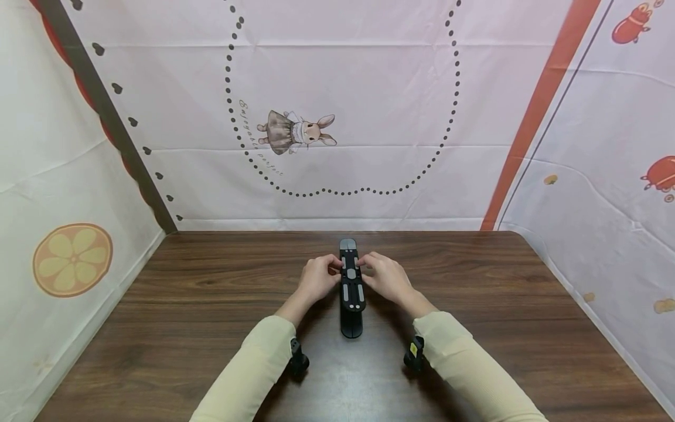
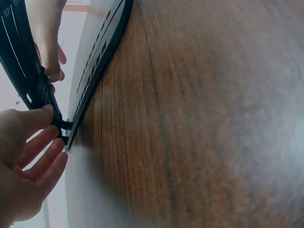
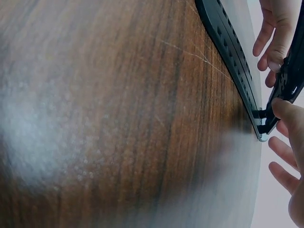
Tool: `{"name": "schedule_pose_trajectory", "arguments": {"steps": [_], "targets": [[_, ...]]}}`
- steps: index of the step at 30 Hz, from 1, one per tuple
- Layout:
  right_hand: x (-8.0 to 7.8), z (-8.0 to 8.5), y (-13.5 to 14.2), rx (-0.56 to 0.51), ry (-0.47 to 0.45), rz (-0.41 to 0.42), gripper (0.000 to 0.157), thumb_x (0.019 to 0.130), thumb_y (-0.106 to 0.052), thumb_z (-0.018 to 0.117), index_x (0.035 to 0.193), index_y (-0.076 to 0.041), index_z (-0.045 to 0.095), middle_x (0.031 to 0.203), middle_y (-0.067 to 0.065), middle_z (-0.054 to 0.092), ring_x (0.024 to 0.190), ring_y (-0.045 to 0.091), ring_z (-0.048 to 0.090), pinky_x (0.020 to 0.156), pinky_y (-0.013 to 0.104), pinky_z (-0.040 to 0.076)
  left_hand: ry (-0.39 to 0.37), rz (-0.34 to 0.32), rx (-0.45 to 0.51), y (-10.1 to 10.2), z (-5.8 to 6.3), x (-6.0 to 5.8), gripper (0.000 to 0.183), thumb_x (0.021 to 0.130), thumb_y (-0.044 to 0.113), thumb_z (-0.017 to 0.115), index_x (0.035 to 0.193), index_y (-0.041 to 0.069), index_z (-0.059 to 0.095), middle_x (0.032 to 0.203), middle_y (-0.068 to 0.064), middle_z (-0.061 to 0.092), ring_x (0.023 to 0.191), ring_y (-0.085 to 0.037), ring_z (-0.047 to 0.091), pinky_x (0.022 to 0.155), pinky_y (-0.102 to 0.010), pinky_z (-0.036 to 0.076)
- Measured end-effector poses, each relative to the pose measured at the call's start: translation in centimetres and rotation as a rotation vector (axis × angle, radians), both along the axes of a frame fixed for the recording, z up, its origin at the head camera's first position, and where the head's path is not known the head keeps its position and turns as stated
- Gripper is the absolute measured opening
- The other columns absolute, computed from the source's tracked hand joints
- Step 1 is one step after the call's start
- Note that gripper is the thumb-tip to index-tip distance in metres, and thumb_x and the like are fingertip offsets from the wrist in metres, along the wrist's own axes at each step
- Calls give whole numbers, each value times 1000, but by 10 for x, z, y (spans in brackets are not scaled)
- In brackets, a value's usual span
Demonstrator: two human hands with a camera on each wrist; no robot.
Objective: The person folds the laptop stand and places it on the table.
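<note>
A black folding laptop stand (image 1: 351, 293) with grey pads lies lengthwise on the wooden table, in the middle of the head view. Its upper bar (image 2: 21, 57) is tilted up from the lower bar (image 2: 102, 57), and the two join at a hinge near the far end. My left hand (image 1: 319, 276) pinches the upper bar's left edge near the hinge, thumb and index finger against it, other fingers spread loosely. From the other side, my right hand (image 1: 387, 276) holds the right edge in much the same way. The lower bar (image 3: 230, 57) rests on the table.
The brown wooden table (image 1: 211, 281) reaches back to a printed cloth wall (image 1: 369, 117). More cloth hangs on the left (image 1: 31, 176) and right (image 1: 606, 223). A small black camera sits on each wrist, the left camera (image 1: 298, 358) and the right camera (image 1: 413, 354).
</note>
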State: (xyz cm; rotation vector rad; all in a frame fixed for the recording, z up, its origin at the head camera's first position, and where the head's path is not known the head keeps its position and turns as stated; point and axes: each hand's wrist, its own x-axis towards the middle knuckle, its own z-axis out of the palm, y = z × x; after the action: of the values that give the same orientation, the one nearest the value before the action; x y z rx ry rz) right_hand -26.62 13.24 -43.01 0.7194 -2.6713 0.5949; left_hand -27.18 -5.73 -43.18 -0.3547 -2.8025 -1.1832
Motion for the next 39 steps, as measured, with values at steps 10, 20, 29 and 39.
{"name": "schedule_pose_trajectory", "arguments": {"steps": [10, 20, 29, 39], "targets": [[1, -1, 2, 36, 38, 29, 24, 79, -17, 72, 102, -15, 66, 99, -2, 64, 88, 16, 64, 69, 34, 52, 28, -52, -45, -3, -3, -1, 21, 78, 9, 71, 99, 14, 68, 99, -1, 70, 83, -14, 66, 73, -30, 52], [2, -3, 1, 56, 41, 37, 25, 78, -14, 72, 102, -15, 65, 99, -3, 63, 88, 15, 64, 70, 32, 52, -33, -76, -47, -5, -2, 0, 22, 79, 7, 70, 100, 13, 67, 100, -2, 68, 85, -14, 65, 76, -32, 52], [3, -6, 1, 81, 32, 35, 25, 79, -15, 72, 104, -15, 65, 101, -1, 63, 85, 16, 63, 69, 34, 51, -49, -83, -65, -6, -4, 2, 22, 80, 8, 71, 101, 14, 67, 102, -1, 68, 86, -13, 65, 77, -32, 52], [3, -8, 2, 93, 33, 40, 26, 79, -16, 72, 105, -15, 65, 101, -2, 63, 84, 16, 62, 68, 34, 51, -32, -76, -113, -6, -4, 2, 23, 79, 11, 72, 101, 16, 68, 100, 1, 68, 83, -10, 64, 75, -31, 51]]}}
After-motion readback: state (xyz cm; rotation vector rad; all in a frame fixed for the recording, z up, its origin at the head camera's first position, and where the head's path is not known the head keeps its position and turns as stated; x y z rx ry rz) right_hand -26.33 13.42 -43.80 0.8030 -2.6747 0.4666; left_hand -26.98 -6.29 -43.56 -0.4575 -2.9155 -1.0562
